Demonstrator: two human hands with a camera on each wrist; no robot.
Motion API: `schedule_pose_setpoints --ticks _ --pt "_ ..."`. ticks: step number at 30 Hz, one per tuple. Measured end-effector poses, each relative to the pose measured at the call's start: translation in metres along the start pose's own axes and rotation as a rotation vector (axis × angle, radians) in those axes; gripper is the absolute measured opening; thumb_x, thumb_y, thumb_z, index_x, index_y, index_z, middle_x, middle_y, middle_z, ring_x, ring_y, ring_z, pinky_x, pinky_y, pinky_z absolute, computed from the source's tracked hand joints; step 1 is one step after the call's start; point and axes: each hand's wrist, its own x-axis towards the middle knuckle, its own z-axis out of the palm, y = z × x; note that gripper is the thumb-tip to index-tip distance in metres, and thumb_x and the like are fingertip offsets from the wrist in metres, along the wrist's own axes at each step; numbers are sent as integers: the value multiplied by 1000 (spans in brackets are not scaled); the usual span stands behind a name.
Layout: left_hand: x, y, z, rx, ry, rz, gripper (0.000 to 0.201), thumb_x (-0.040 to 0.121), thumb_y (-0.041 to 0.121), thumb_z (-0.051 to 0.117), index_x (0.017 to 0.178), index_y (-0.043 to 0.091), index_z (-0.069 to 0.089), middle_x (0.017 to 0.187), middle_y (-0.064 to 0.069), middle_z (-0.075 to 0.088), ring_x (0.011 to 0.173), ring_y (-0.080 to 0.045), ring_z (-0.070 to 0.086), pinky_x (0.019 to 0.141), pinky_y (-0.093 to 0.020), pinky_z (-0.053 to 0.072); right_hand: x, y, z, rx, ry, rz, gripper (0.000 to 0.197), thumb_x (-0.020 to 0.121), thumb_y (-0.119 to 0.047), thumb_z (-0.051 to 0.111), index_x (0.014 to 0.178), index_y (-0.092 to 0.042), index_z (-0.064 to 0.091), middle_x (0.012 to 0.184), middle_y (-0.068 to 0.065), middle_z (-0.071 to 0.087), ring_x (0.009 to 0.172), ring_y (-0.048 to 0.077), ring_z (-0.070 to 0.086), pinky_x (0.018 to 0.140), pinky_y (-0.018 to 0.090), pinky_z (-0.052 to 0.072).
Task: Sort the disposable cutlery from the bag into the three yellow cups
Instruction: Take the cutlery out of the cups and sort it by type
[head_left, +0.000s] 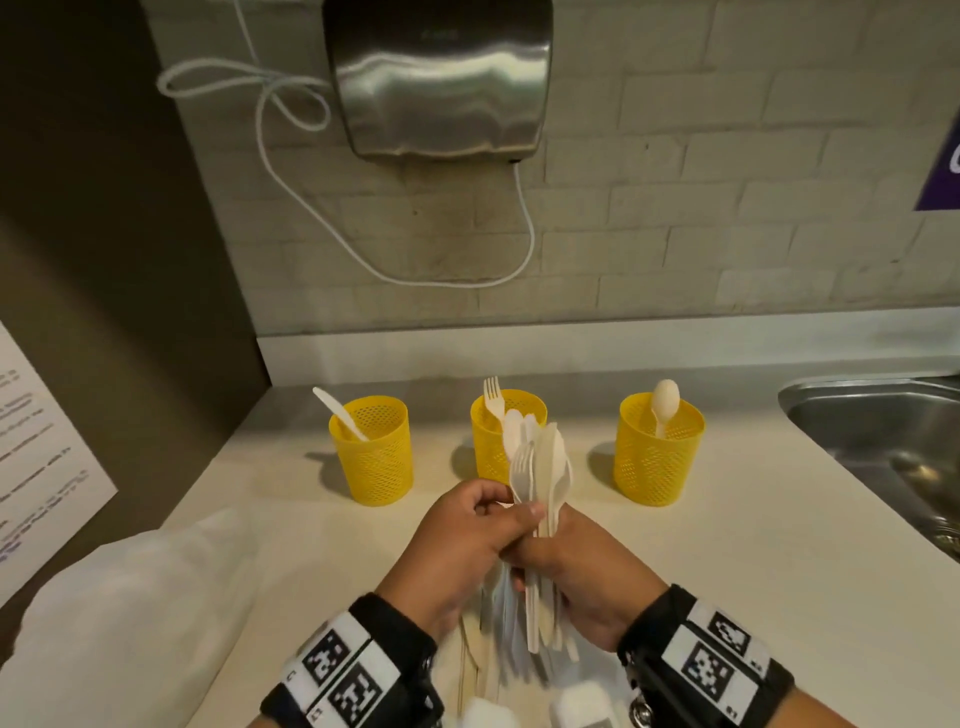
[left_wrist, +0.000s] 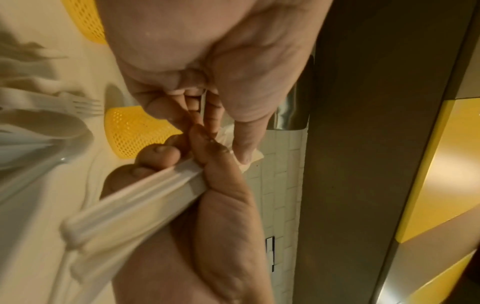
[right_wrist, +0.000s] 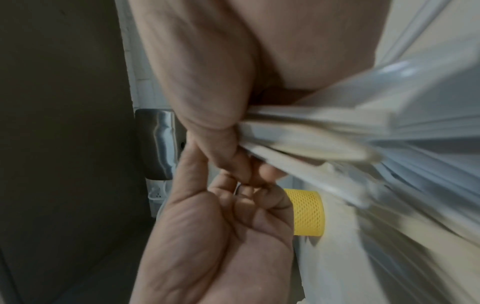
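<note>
Three yellow mesh cups stand in a row on the counter: the left cup (head_left: 371, 449) holds a knife, the middle cup (head_left: 506, 436) a fork, the right cup (head_left: 657, 449) a spoon. In front of the middle cup my right hand (head_left: 561, 551) grips a bundle of white cutlery (head_left: 540, 467) by its handles, heads up. My left hand (head_left: 511, 512) pinches into the same bundle from the left. In the left wrist view the left hand (left_wrist: 226, 135) nips something white above the handles (left_wrist: 135, 205). In the right wrist view the right hand (right_wrist: 223, 144) clamps the bundle (right_wrist: 298, 139).
A white bag (head_left: 130, 597) lies on the counter at the left. More cutlery (head_left: 498, 649) lies under my wrists. A steel sink (head_left: 883, 431) is set in at the right. A hand dryer (head_left: 436, 78) with a looped cable hangs on the brick wall.
</note>
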Motion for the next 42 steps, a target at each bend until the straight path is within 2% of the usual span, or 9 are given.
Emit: schedule_pose_setpoints --ticks 5,11,17,21,24,27,33,38,42 --pt "13 -12 -7 81 44 -41 8 81 18 68 79 12 64 57 3 61 49 -11 54 45 -22 40 1 4 -5 35 -4 91 19 90 1 52 104 -5 62 69 0 65 56 6 58 56 21 46" --pt "20 -5 -9 -68 81 -158 24 88 4 44 71 10 60 43 5 53 39 -6 44 40 -19 31 4 8 -13 200 43 195 26 93 -7 50 115 -6 62 96 21 70 82 30 66 80 43 54" --pt "30 -8 -5 -9 5 -118 6 84 6 63 88 9 67 75 -9 61 48 -9 40 41 -17 35 7 4 -18 164 34 161 27 92 -3 49 114 -8 62 99 25 67 89 35 63 88 49 51" --pt "41 -13 -3 -29 27 -153 13 81 2 64 94 4 67 87 -14 65 59 -14 49 42 -16 39 9 5 -24 131 13 145 30 93 -3 48 119 -12 60 99 18 70 90 30 66 85 44 53" --pt "47 -3 -3 -115 25 -157 11 82 -2 60 92 2 64 78 -11 64 61 -15 52 42 -15 40 10 3 -31 211 41 154 26 93 -5 49 116 -6 62 93 15 71 83 27 67 76 38 56" --pt "59 26 -13 -177 80 -9 14 86 -3 54 82 9 61 71 -5 58 60 -10 49 51 -18 40 11 0 -45 266 165 169 14 94 -6 48 104 -1 57 75 11 64 66 22 63 62 32 55" --pt "107 79 -32 -55 230 303 16 88 3 55 78 15 59 76 -2 57 68 -11 52 59 -19 47 8 -3 -64 323 283 154 10 93 -3 46 93 -8 55 65 8 58 60 21 58 62 32 52" --pt "146 55 -16 258 248 219 9 83 4 61 90 7 63 74 -6 62 61 -16 53 59 -27 45 3 0 -67 372 275 168 9 93 -3 48 93 -7 56 66 10 59 61 23 61 65 35 53" --pt "151 35 -14 434 122 77 36 80 9 68 113 -1 60 93 -11 67 74 -21 61 72 -33 50 -2 -2 -67 395 239 176 8 92 -1 48 93 -6 54 67 11 58 60 24 61 61 35 55"
